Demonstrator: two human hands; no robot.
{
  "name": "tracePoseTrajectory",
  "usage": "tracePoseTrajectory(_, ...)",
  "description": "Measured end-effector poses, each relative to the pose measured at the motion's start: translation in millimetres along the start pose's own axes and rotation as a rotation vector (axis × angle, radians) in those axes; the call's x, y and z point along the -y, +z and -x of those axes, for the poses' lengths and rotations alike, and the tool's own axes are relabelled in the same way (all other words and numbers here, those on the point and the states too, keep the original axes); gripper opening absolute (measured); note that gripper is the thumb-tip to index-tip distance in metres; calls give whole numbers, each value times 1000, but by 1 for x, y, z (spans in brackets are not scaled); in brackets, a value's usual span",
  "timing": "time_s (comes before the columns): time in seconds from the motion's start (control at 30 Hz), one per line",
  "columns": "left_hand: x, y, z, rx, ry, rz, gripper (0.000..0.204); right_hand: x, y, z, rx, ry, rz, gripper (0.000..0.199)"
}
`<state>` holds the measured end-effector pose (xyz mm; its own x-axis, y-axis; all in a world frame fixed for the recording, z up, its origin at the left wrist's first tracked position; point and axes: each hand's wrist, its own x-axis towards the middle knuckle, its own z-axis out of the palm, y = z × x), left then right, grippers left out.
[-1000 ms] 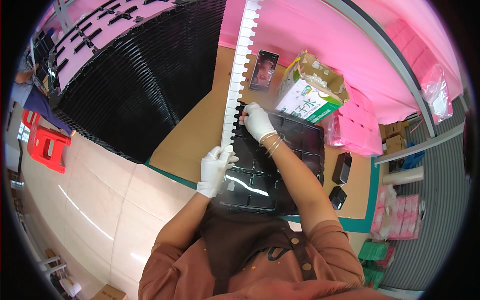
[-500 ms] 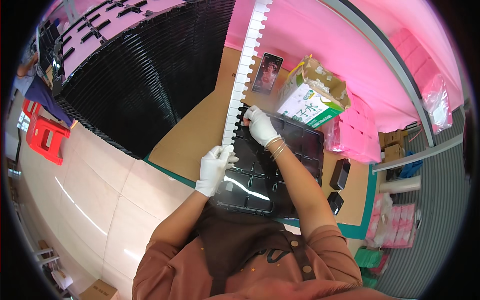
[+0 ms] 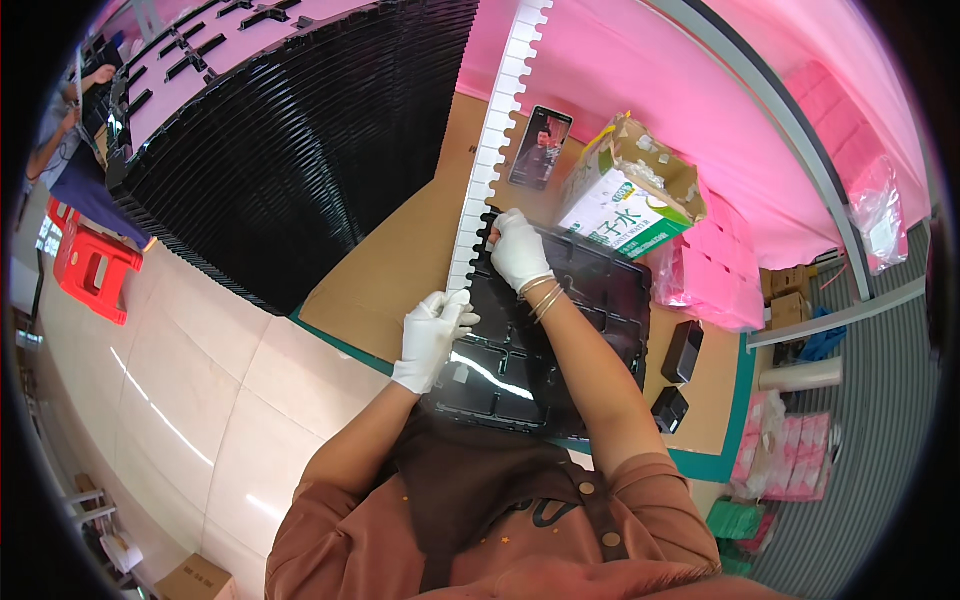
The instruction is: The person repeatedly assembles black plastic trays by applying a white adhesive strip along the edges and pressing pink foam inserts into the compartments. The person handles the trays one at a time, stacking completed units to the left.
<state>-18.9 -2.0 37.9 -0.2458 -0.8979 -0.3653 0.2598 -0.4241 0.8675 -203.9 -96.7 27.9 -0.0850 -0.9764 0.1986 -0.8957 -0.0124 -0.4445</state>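
Observation:
A long white strip [image 3: 497, 125] with a row of rounded notches along one edge runs from the far edge down to my hands. My gloved left hand [image 3: 428, 340] is closed on its near end, thumb and fingers pinched together. Under my hands lies a black plastic tray [image 3: 600, 285] with moulded compartments, shiny and partly covered by my right arm. At the tray's far left corner, beside the strip, is my right hand [image 3: 520, 255], gloved with bare fingertips showing. Its fingers are curled together; what they pinch is hidden.
A tall stack of black trays [image 3: 300, 170] stands at the left. Beyond the tray are a phone [image 3: 541, 148] with its screen lit and an open carton [image 3: 615, 210]. Pink packs [image 3: 710, 265] and a small black device [image 3: 682, 352] lie to the right. A person [image 3: 85, 195] is by a red stool [image 3: 95, 270].
My right hand has shifted very slightly at the tray corner; my left stays on the strip. The phone's picture differs, and the person at the far left has moved their arms.

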Motion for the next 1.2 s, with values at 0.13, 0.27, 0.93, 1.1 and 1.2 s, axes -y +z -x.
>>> tracePoseTrajectory(0.13, -2, 2, 0, -15, -2, -2, 31, -6, 4, -2, 12, -82, -55, 8)
tracePoseTrajectory(0.27, -1, 3, -1, -9, -4, 9, 31, -33, 6, -4, 145, -144, -271, 15)
tracePoseTrajectory(0.93, -1, 0, 0, -3, -13, -44, 38, -32, -167, -18, -839, -102, -2, 14)
tracePoseTrajectory(1.1, 0, 5, -6, 22, -4, -19, 36, -97, -235, -25, -516, 30, 450, 18)
tracePoseTrajectory(1.2, -2, 1, 0, -21, -2, 12, 34, -39, -203, 10, -692, -302, 509, 19)
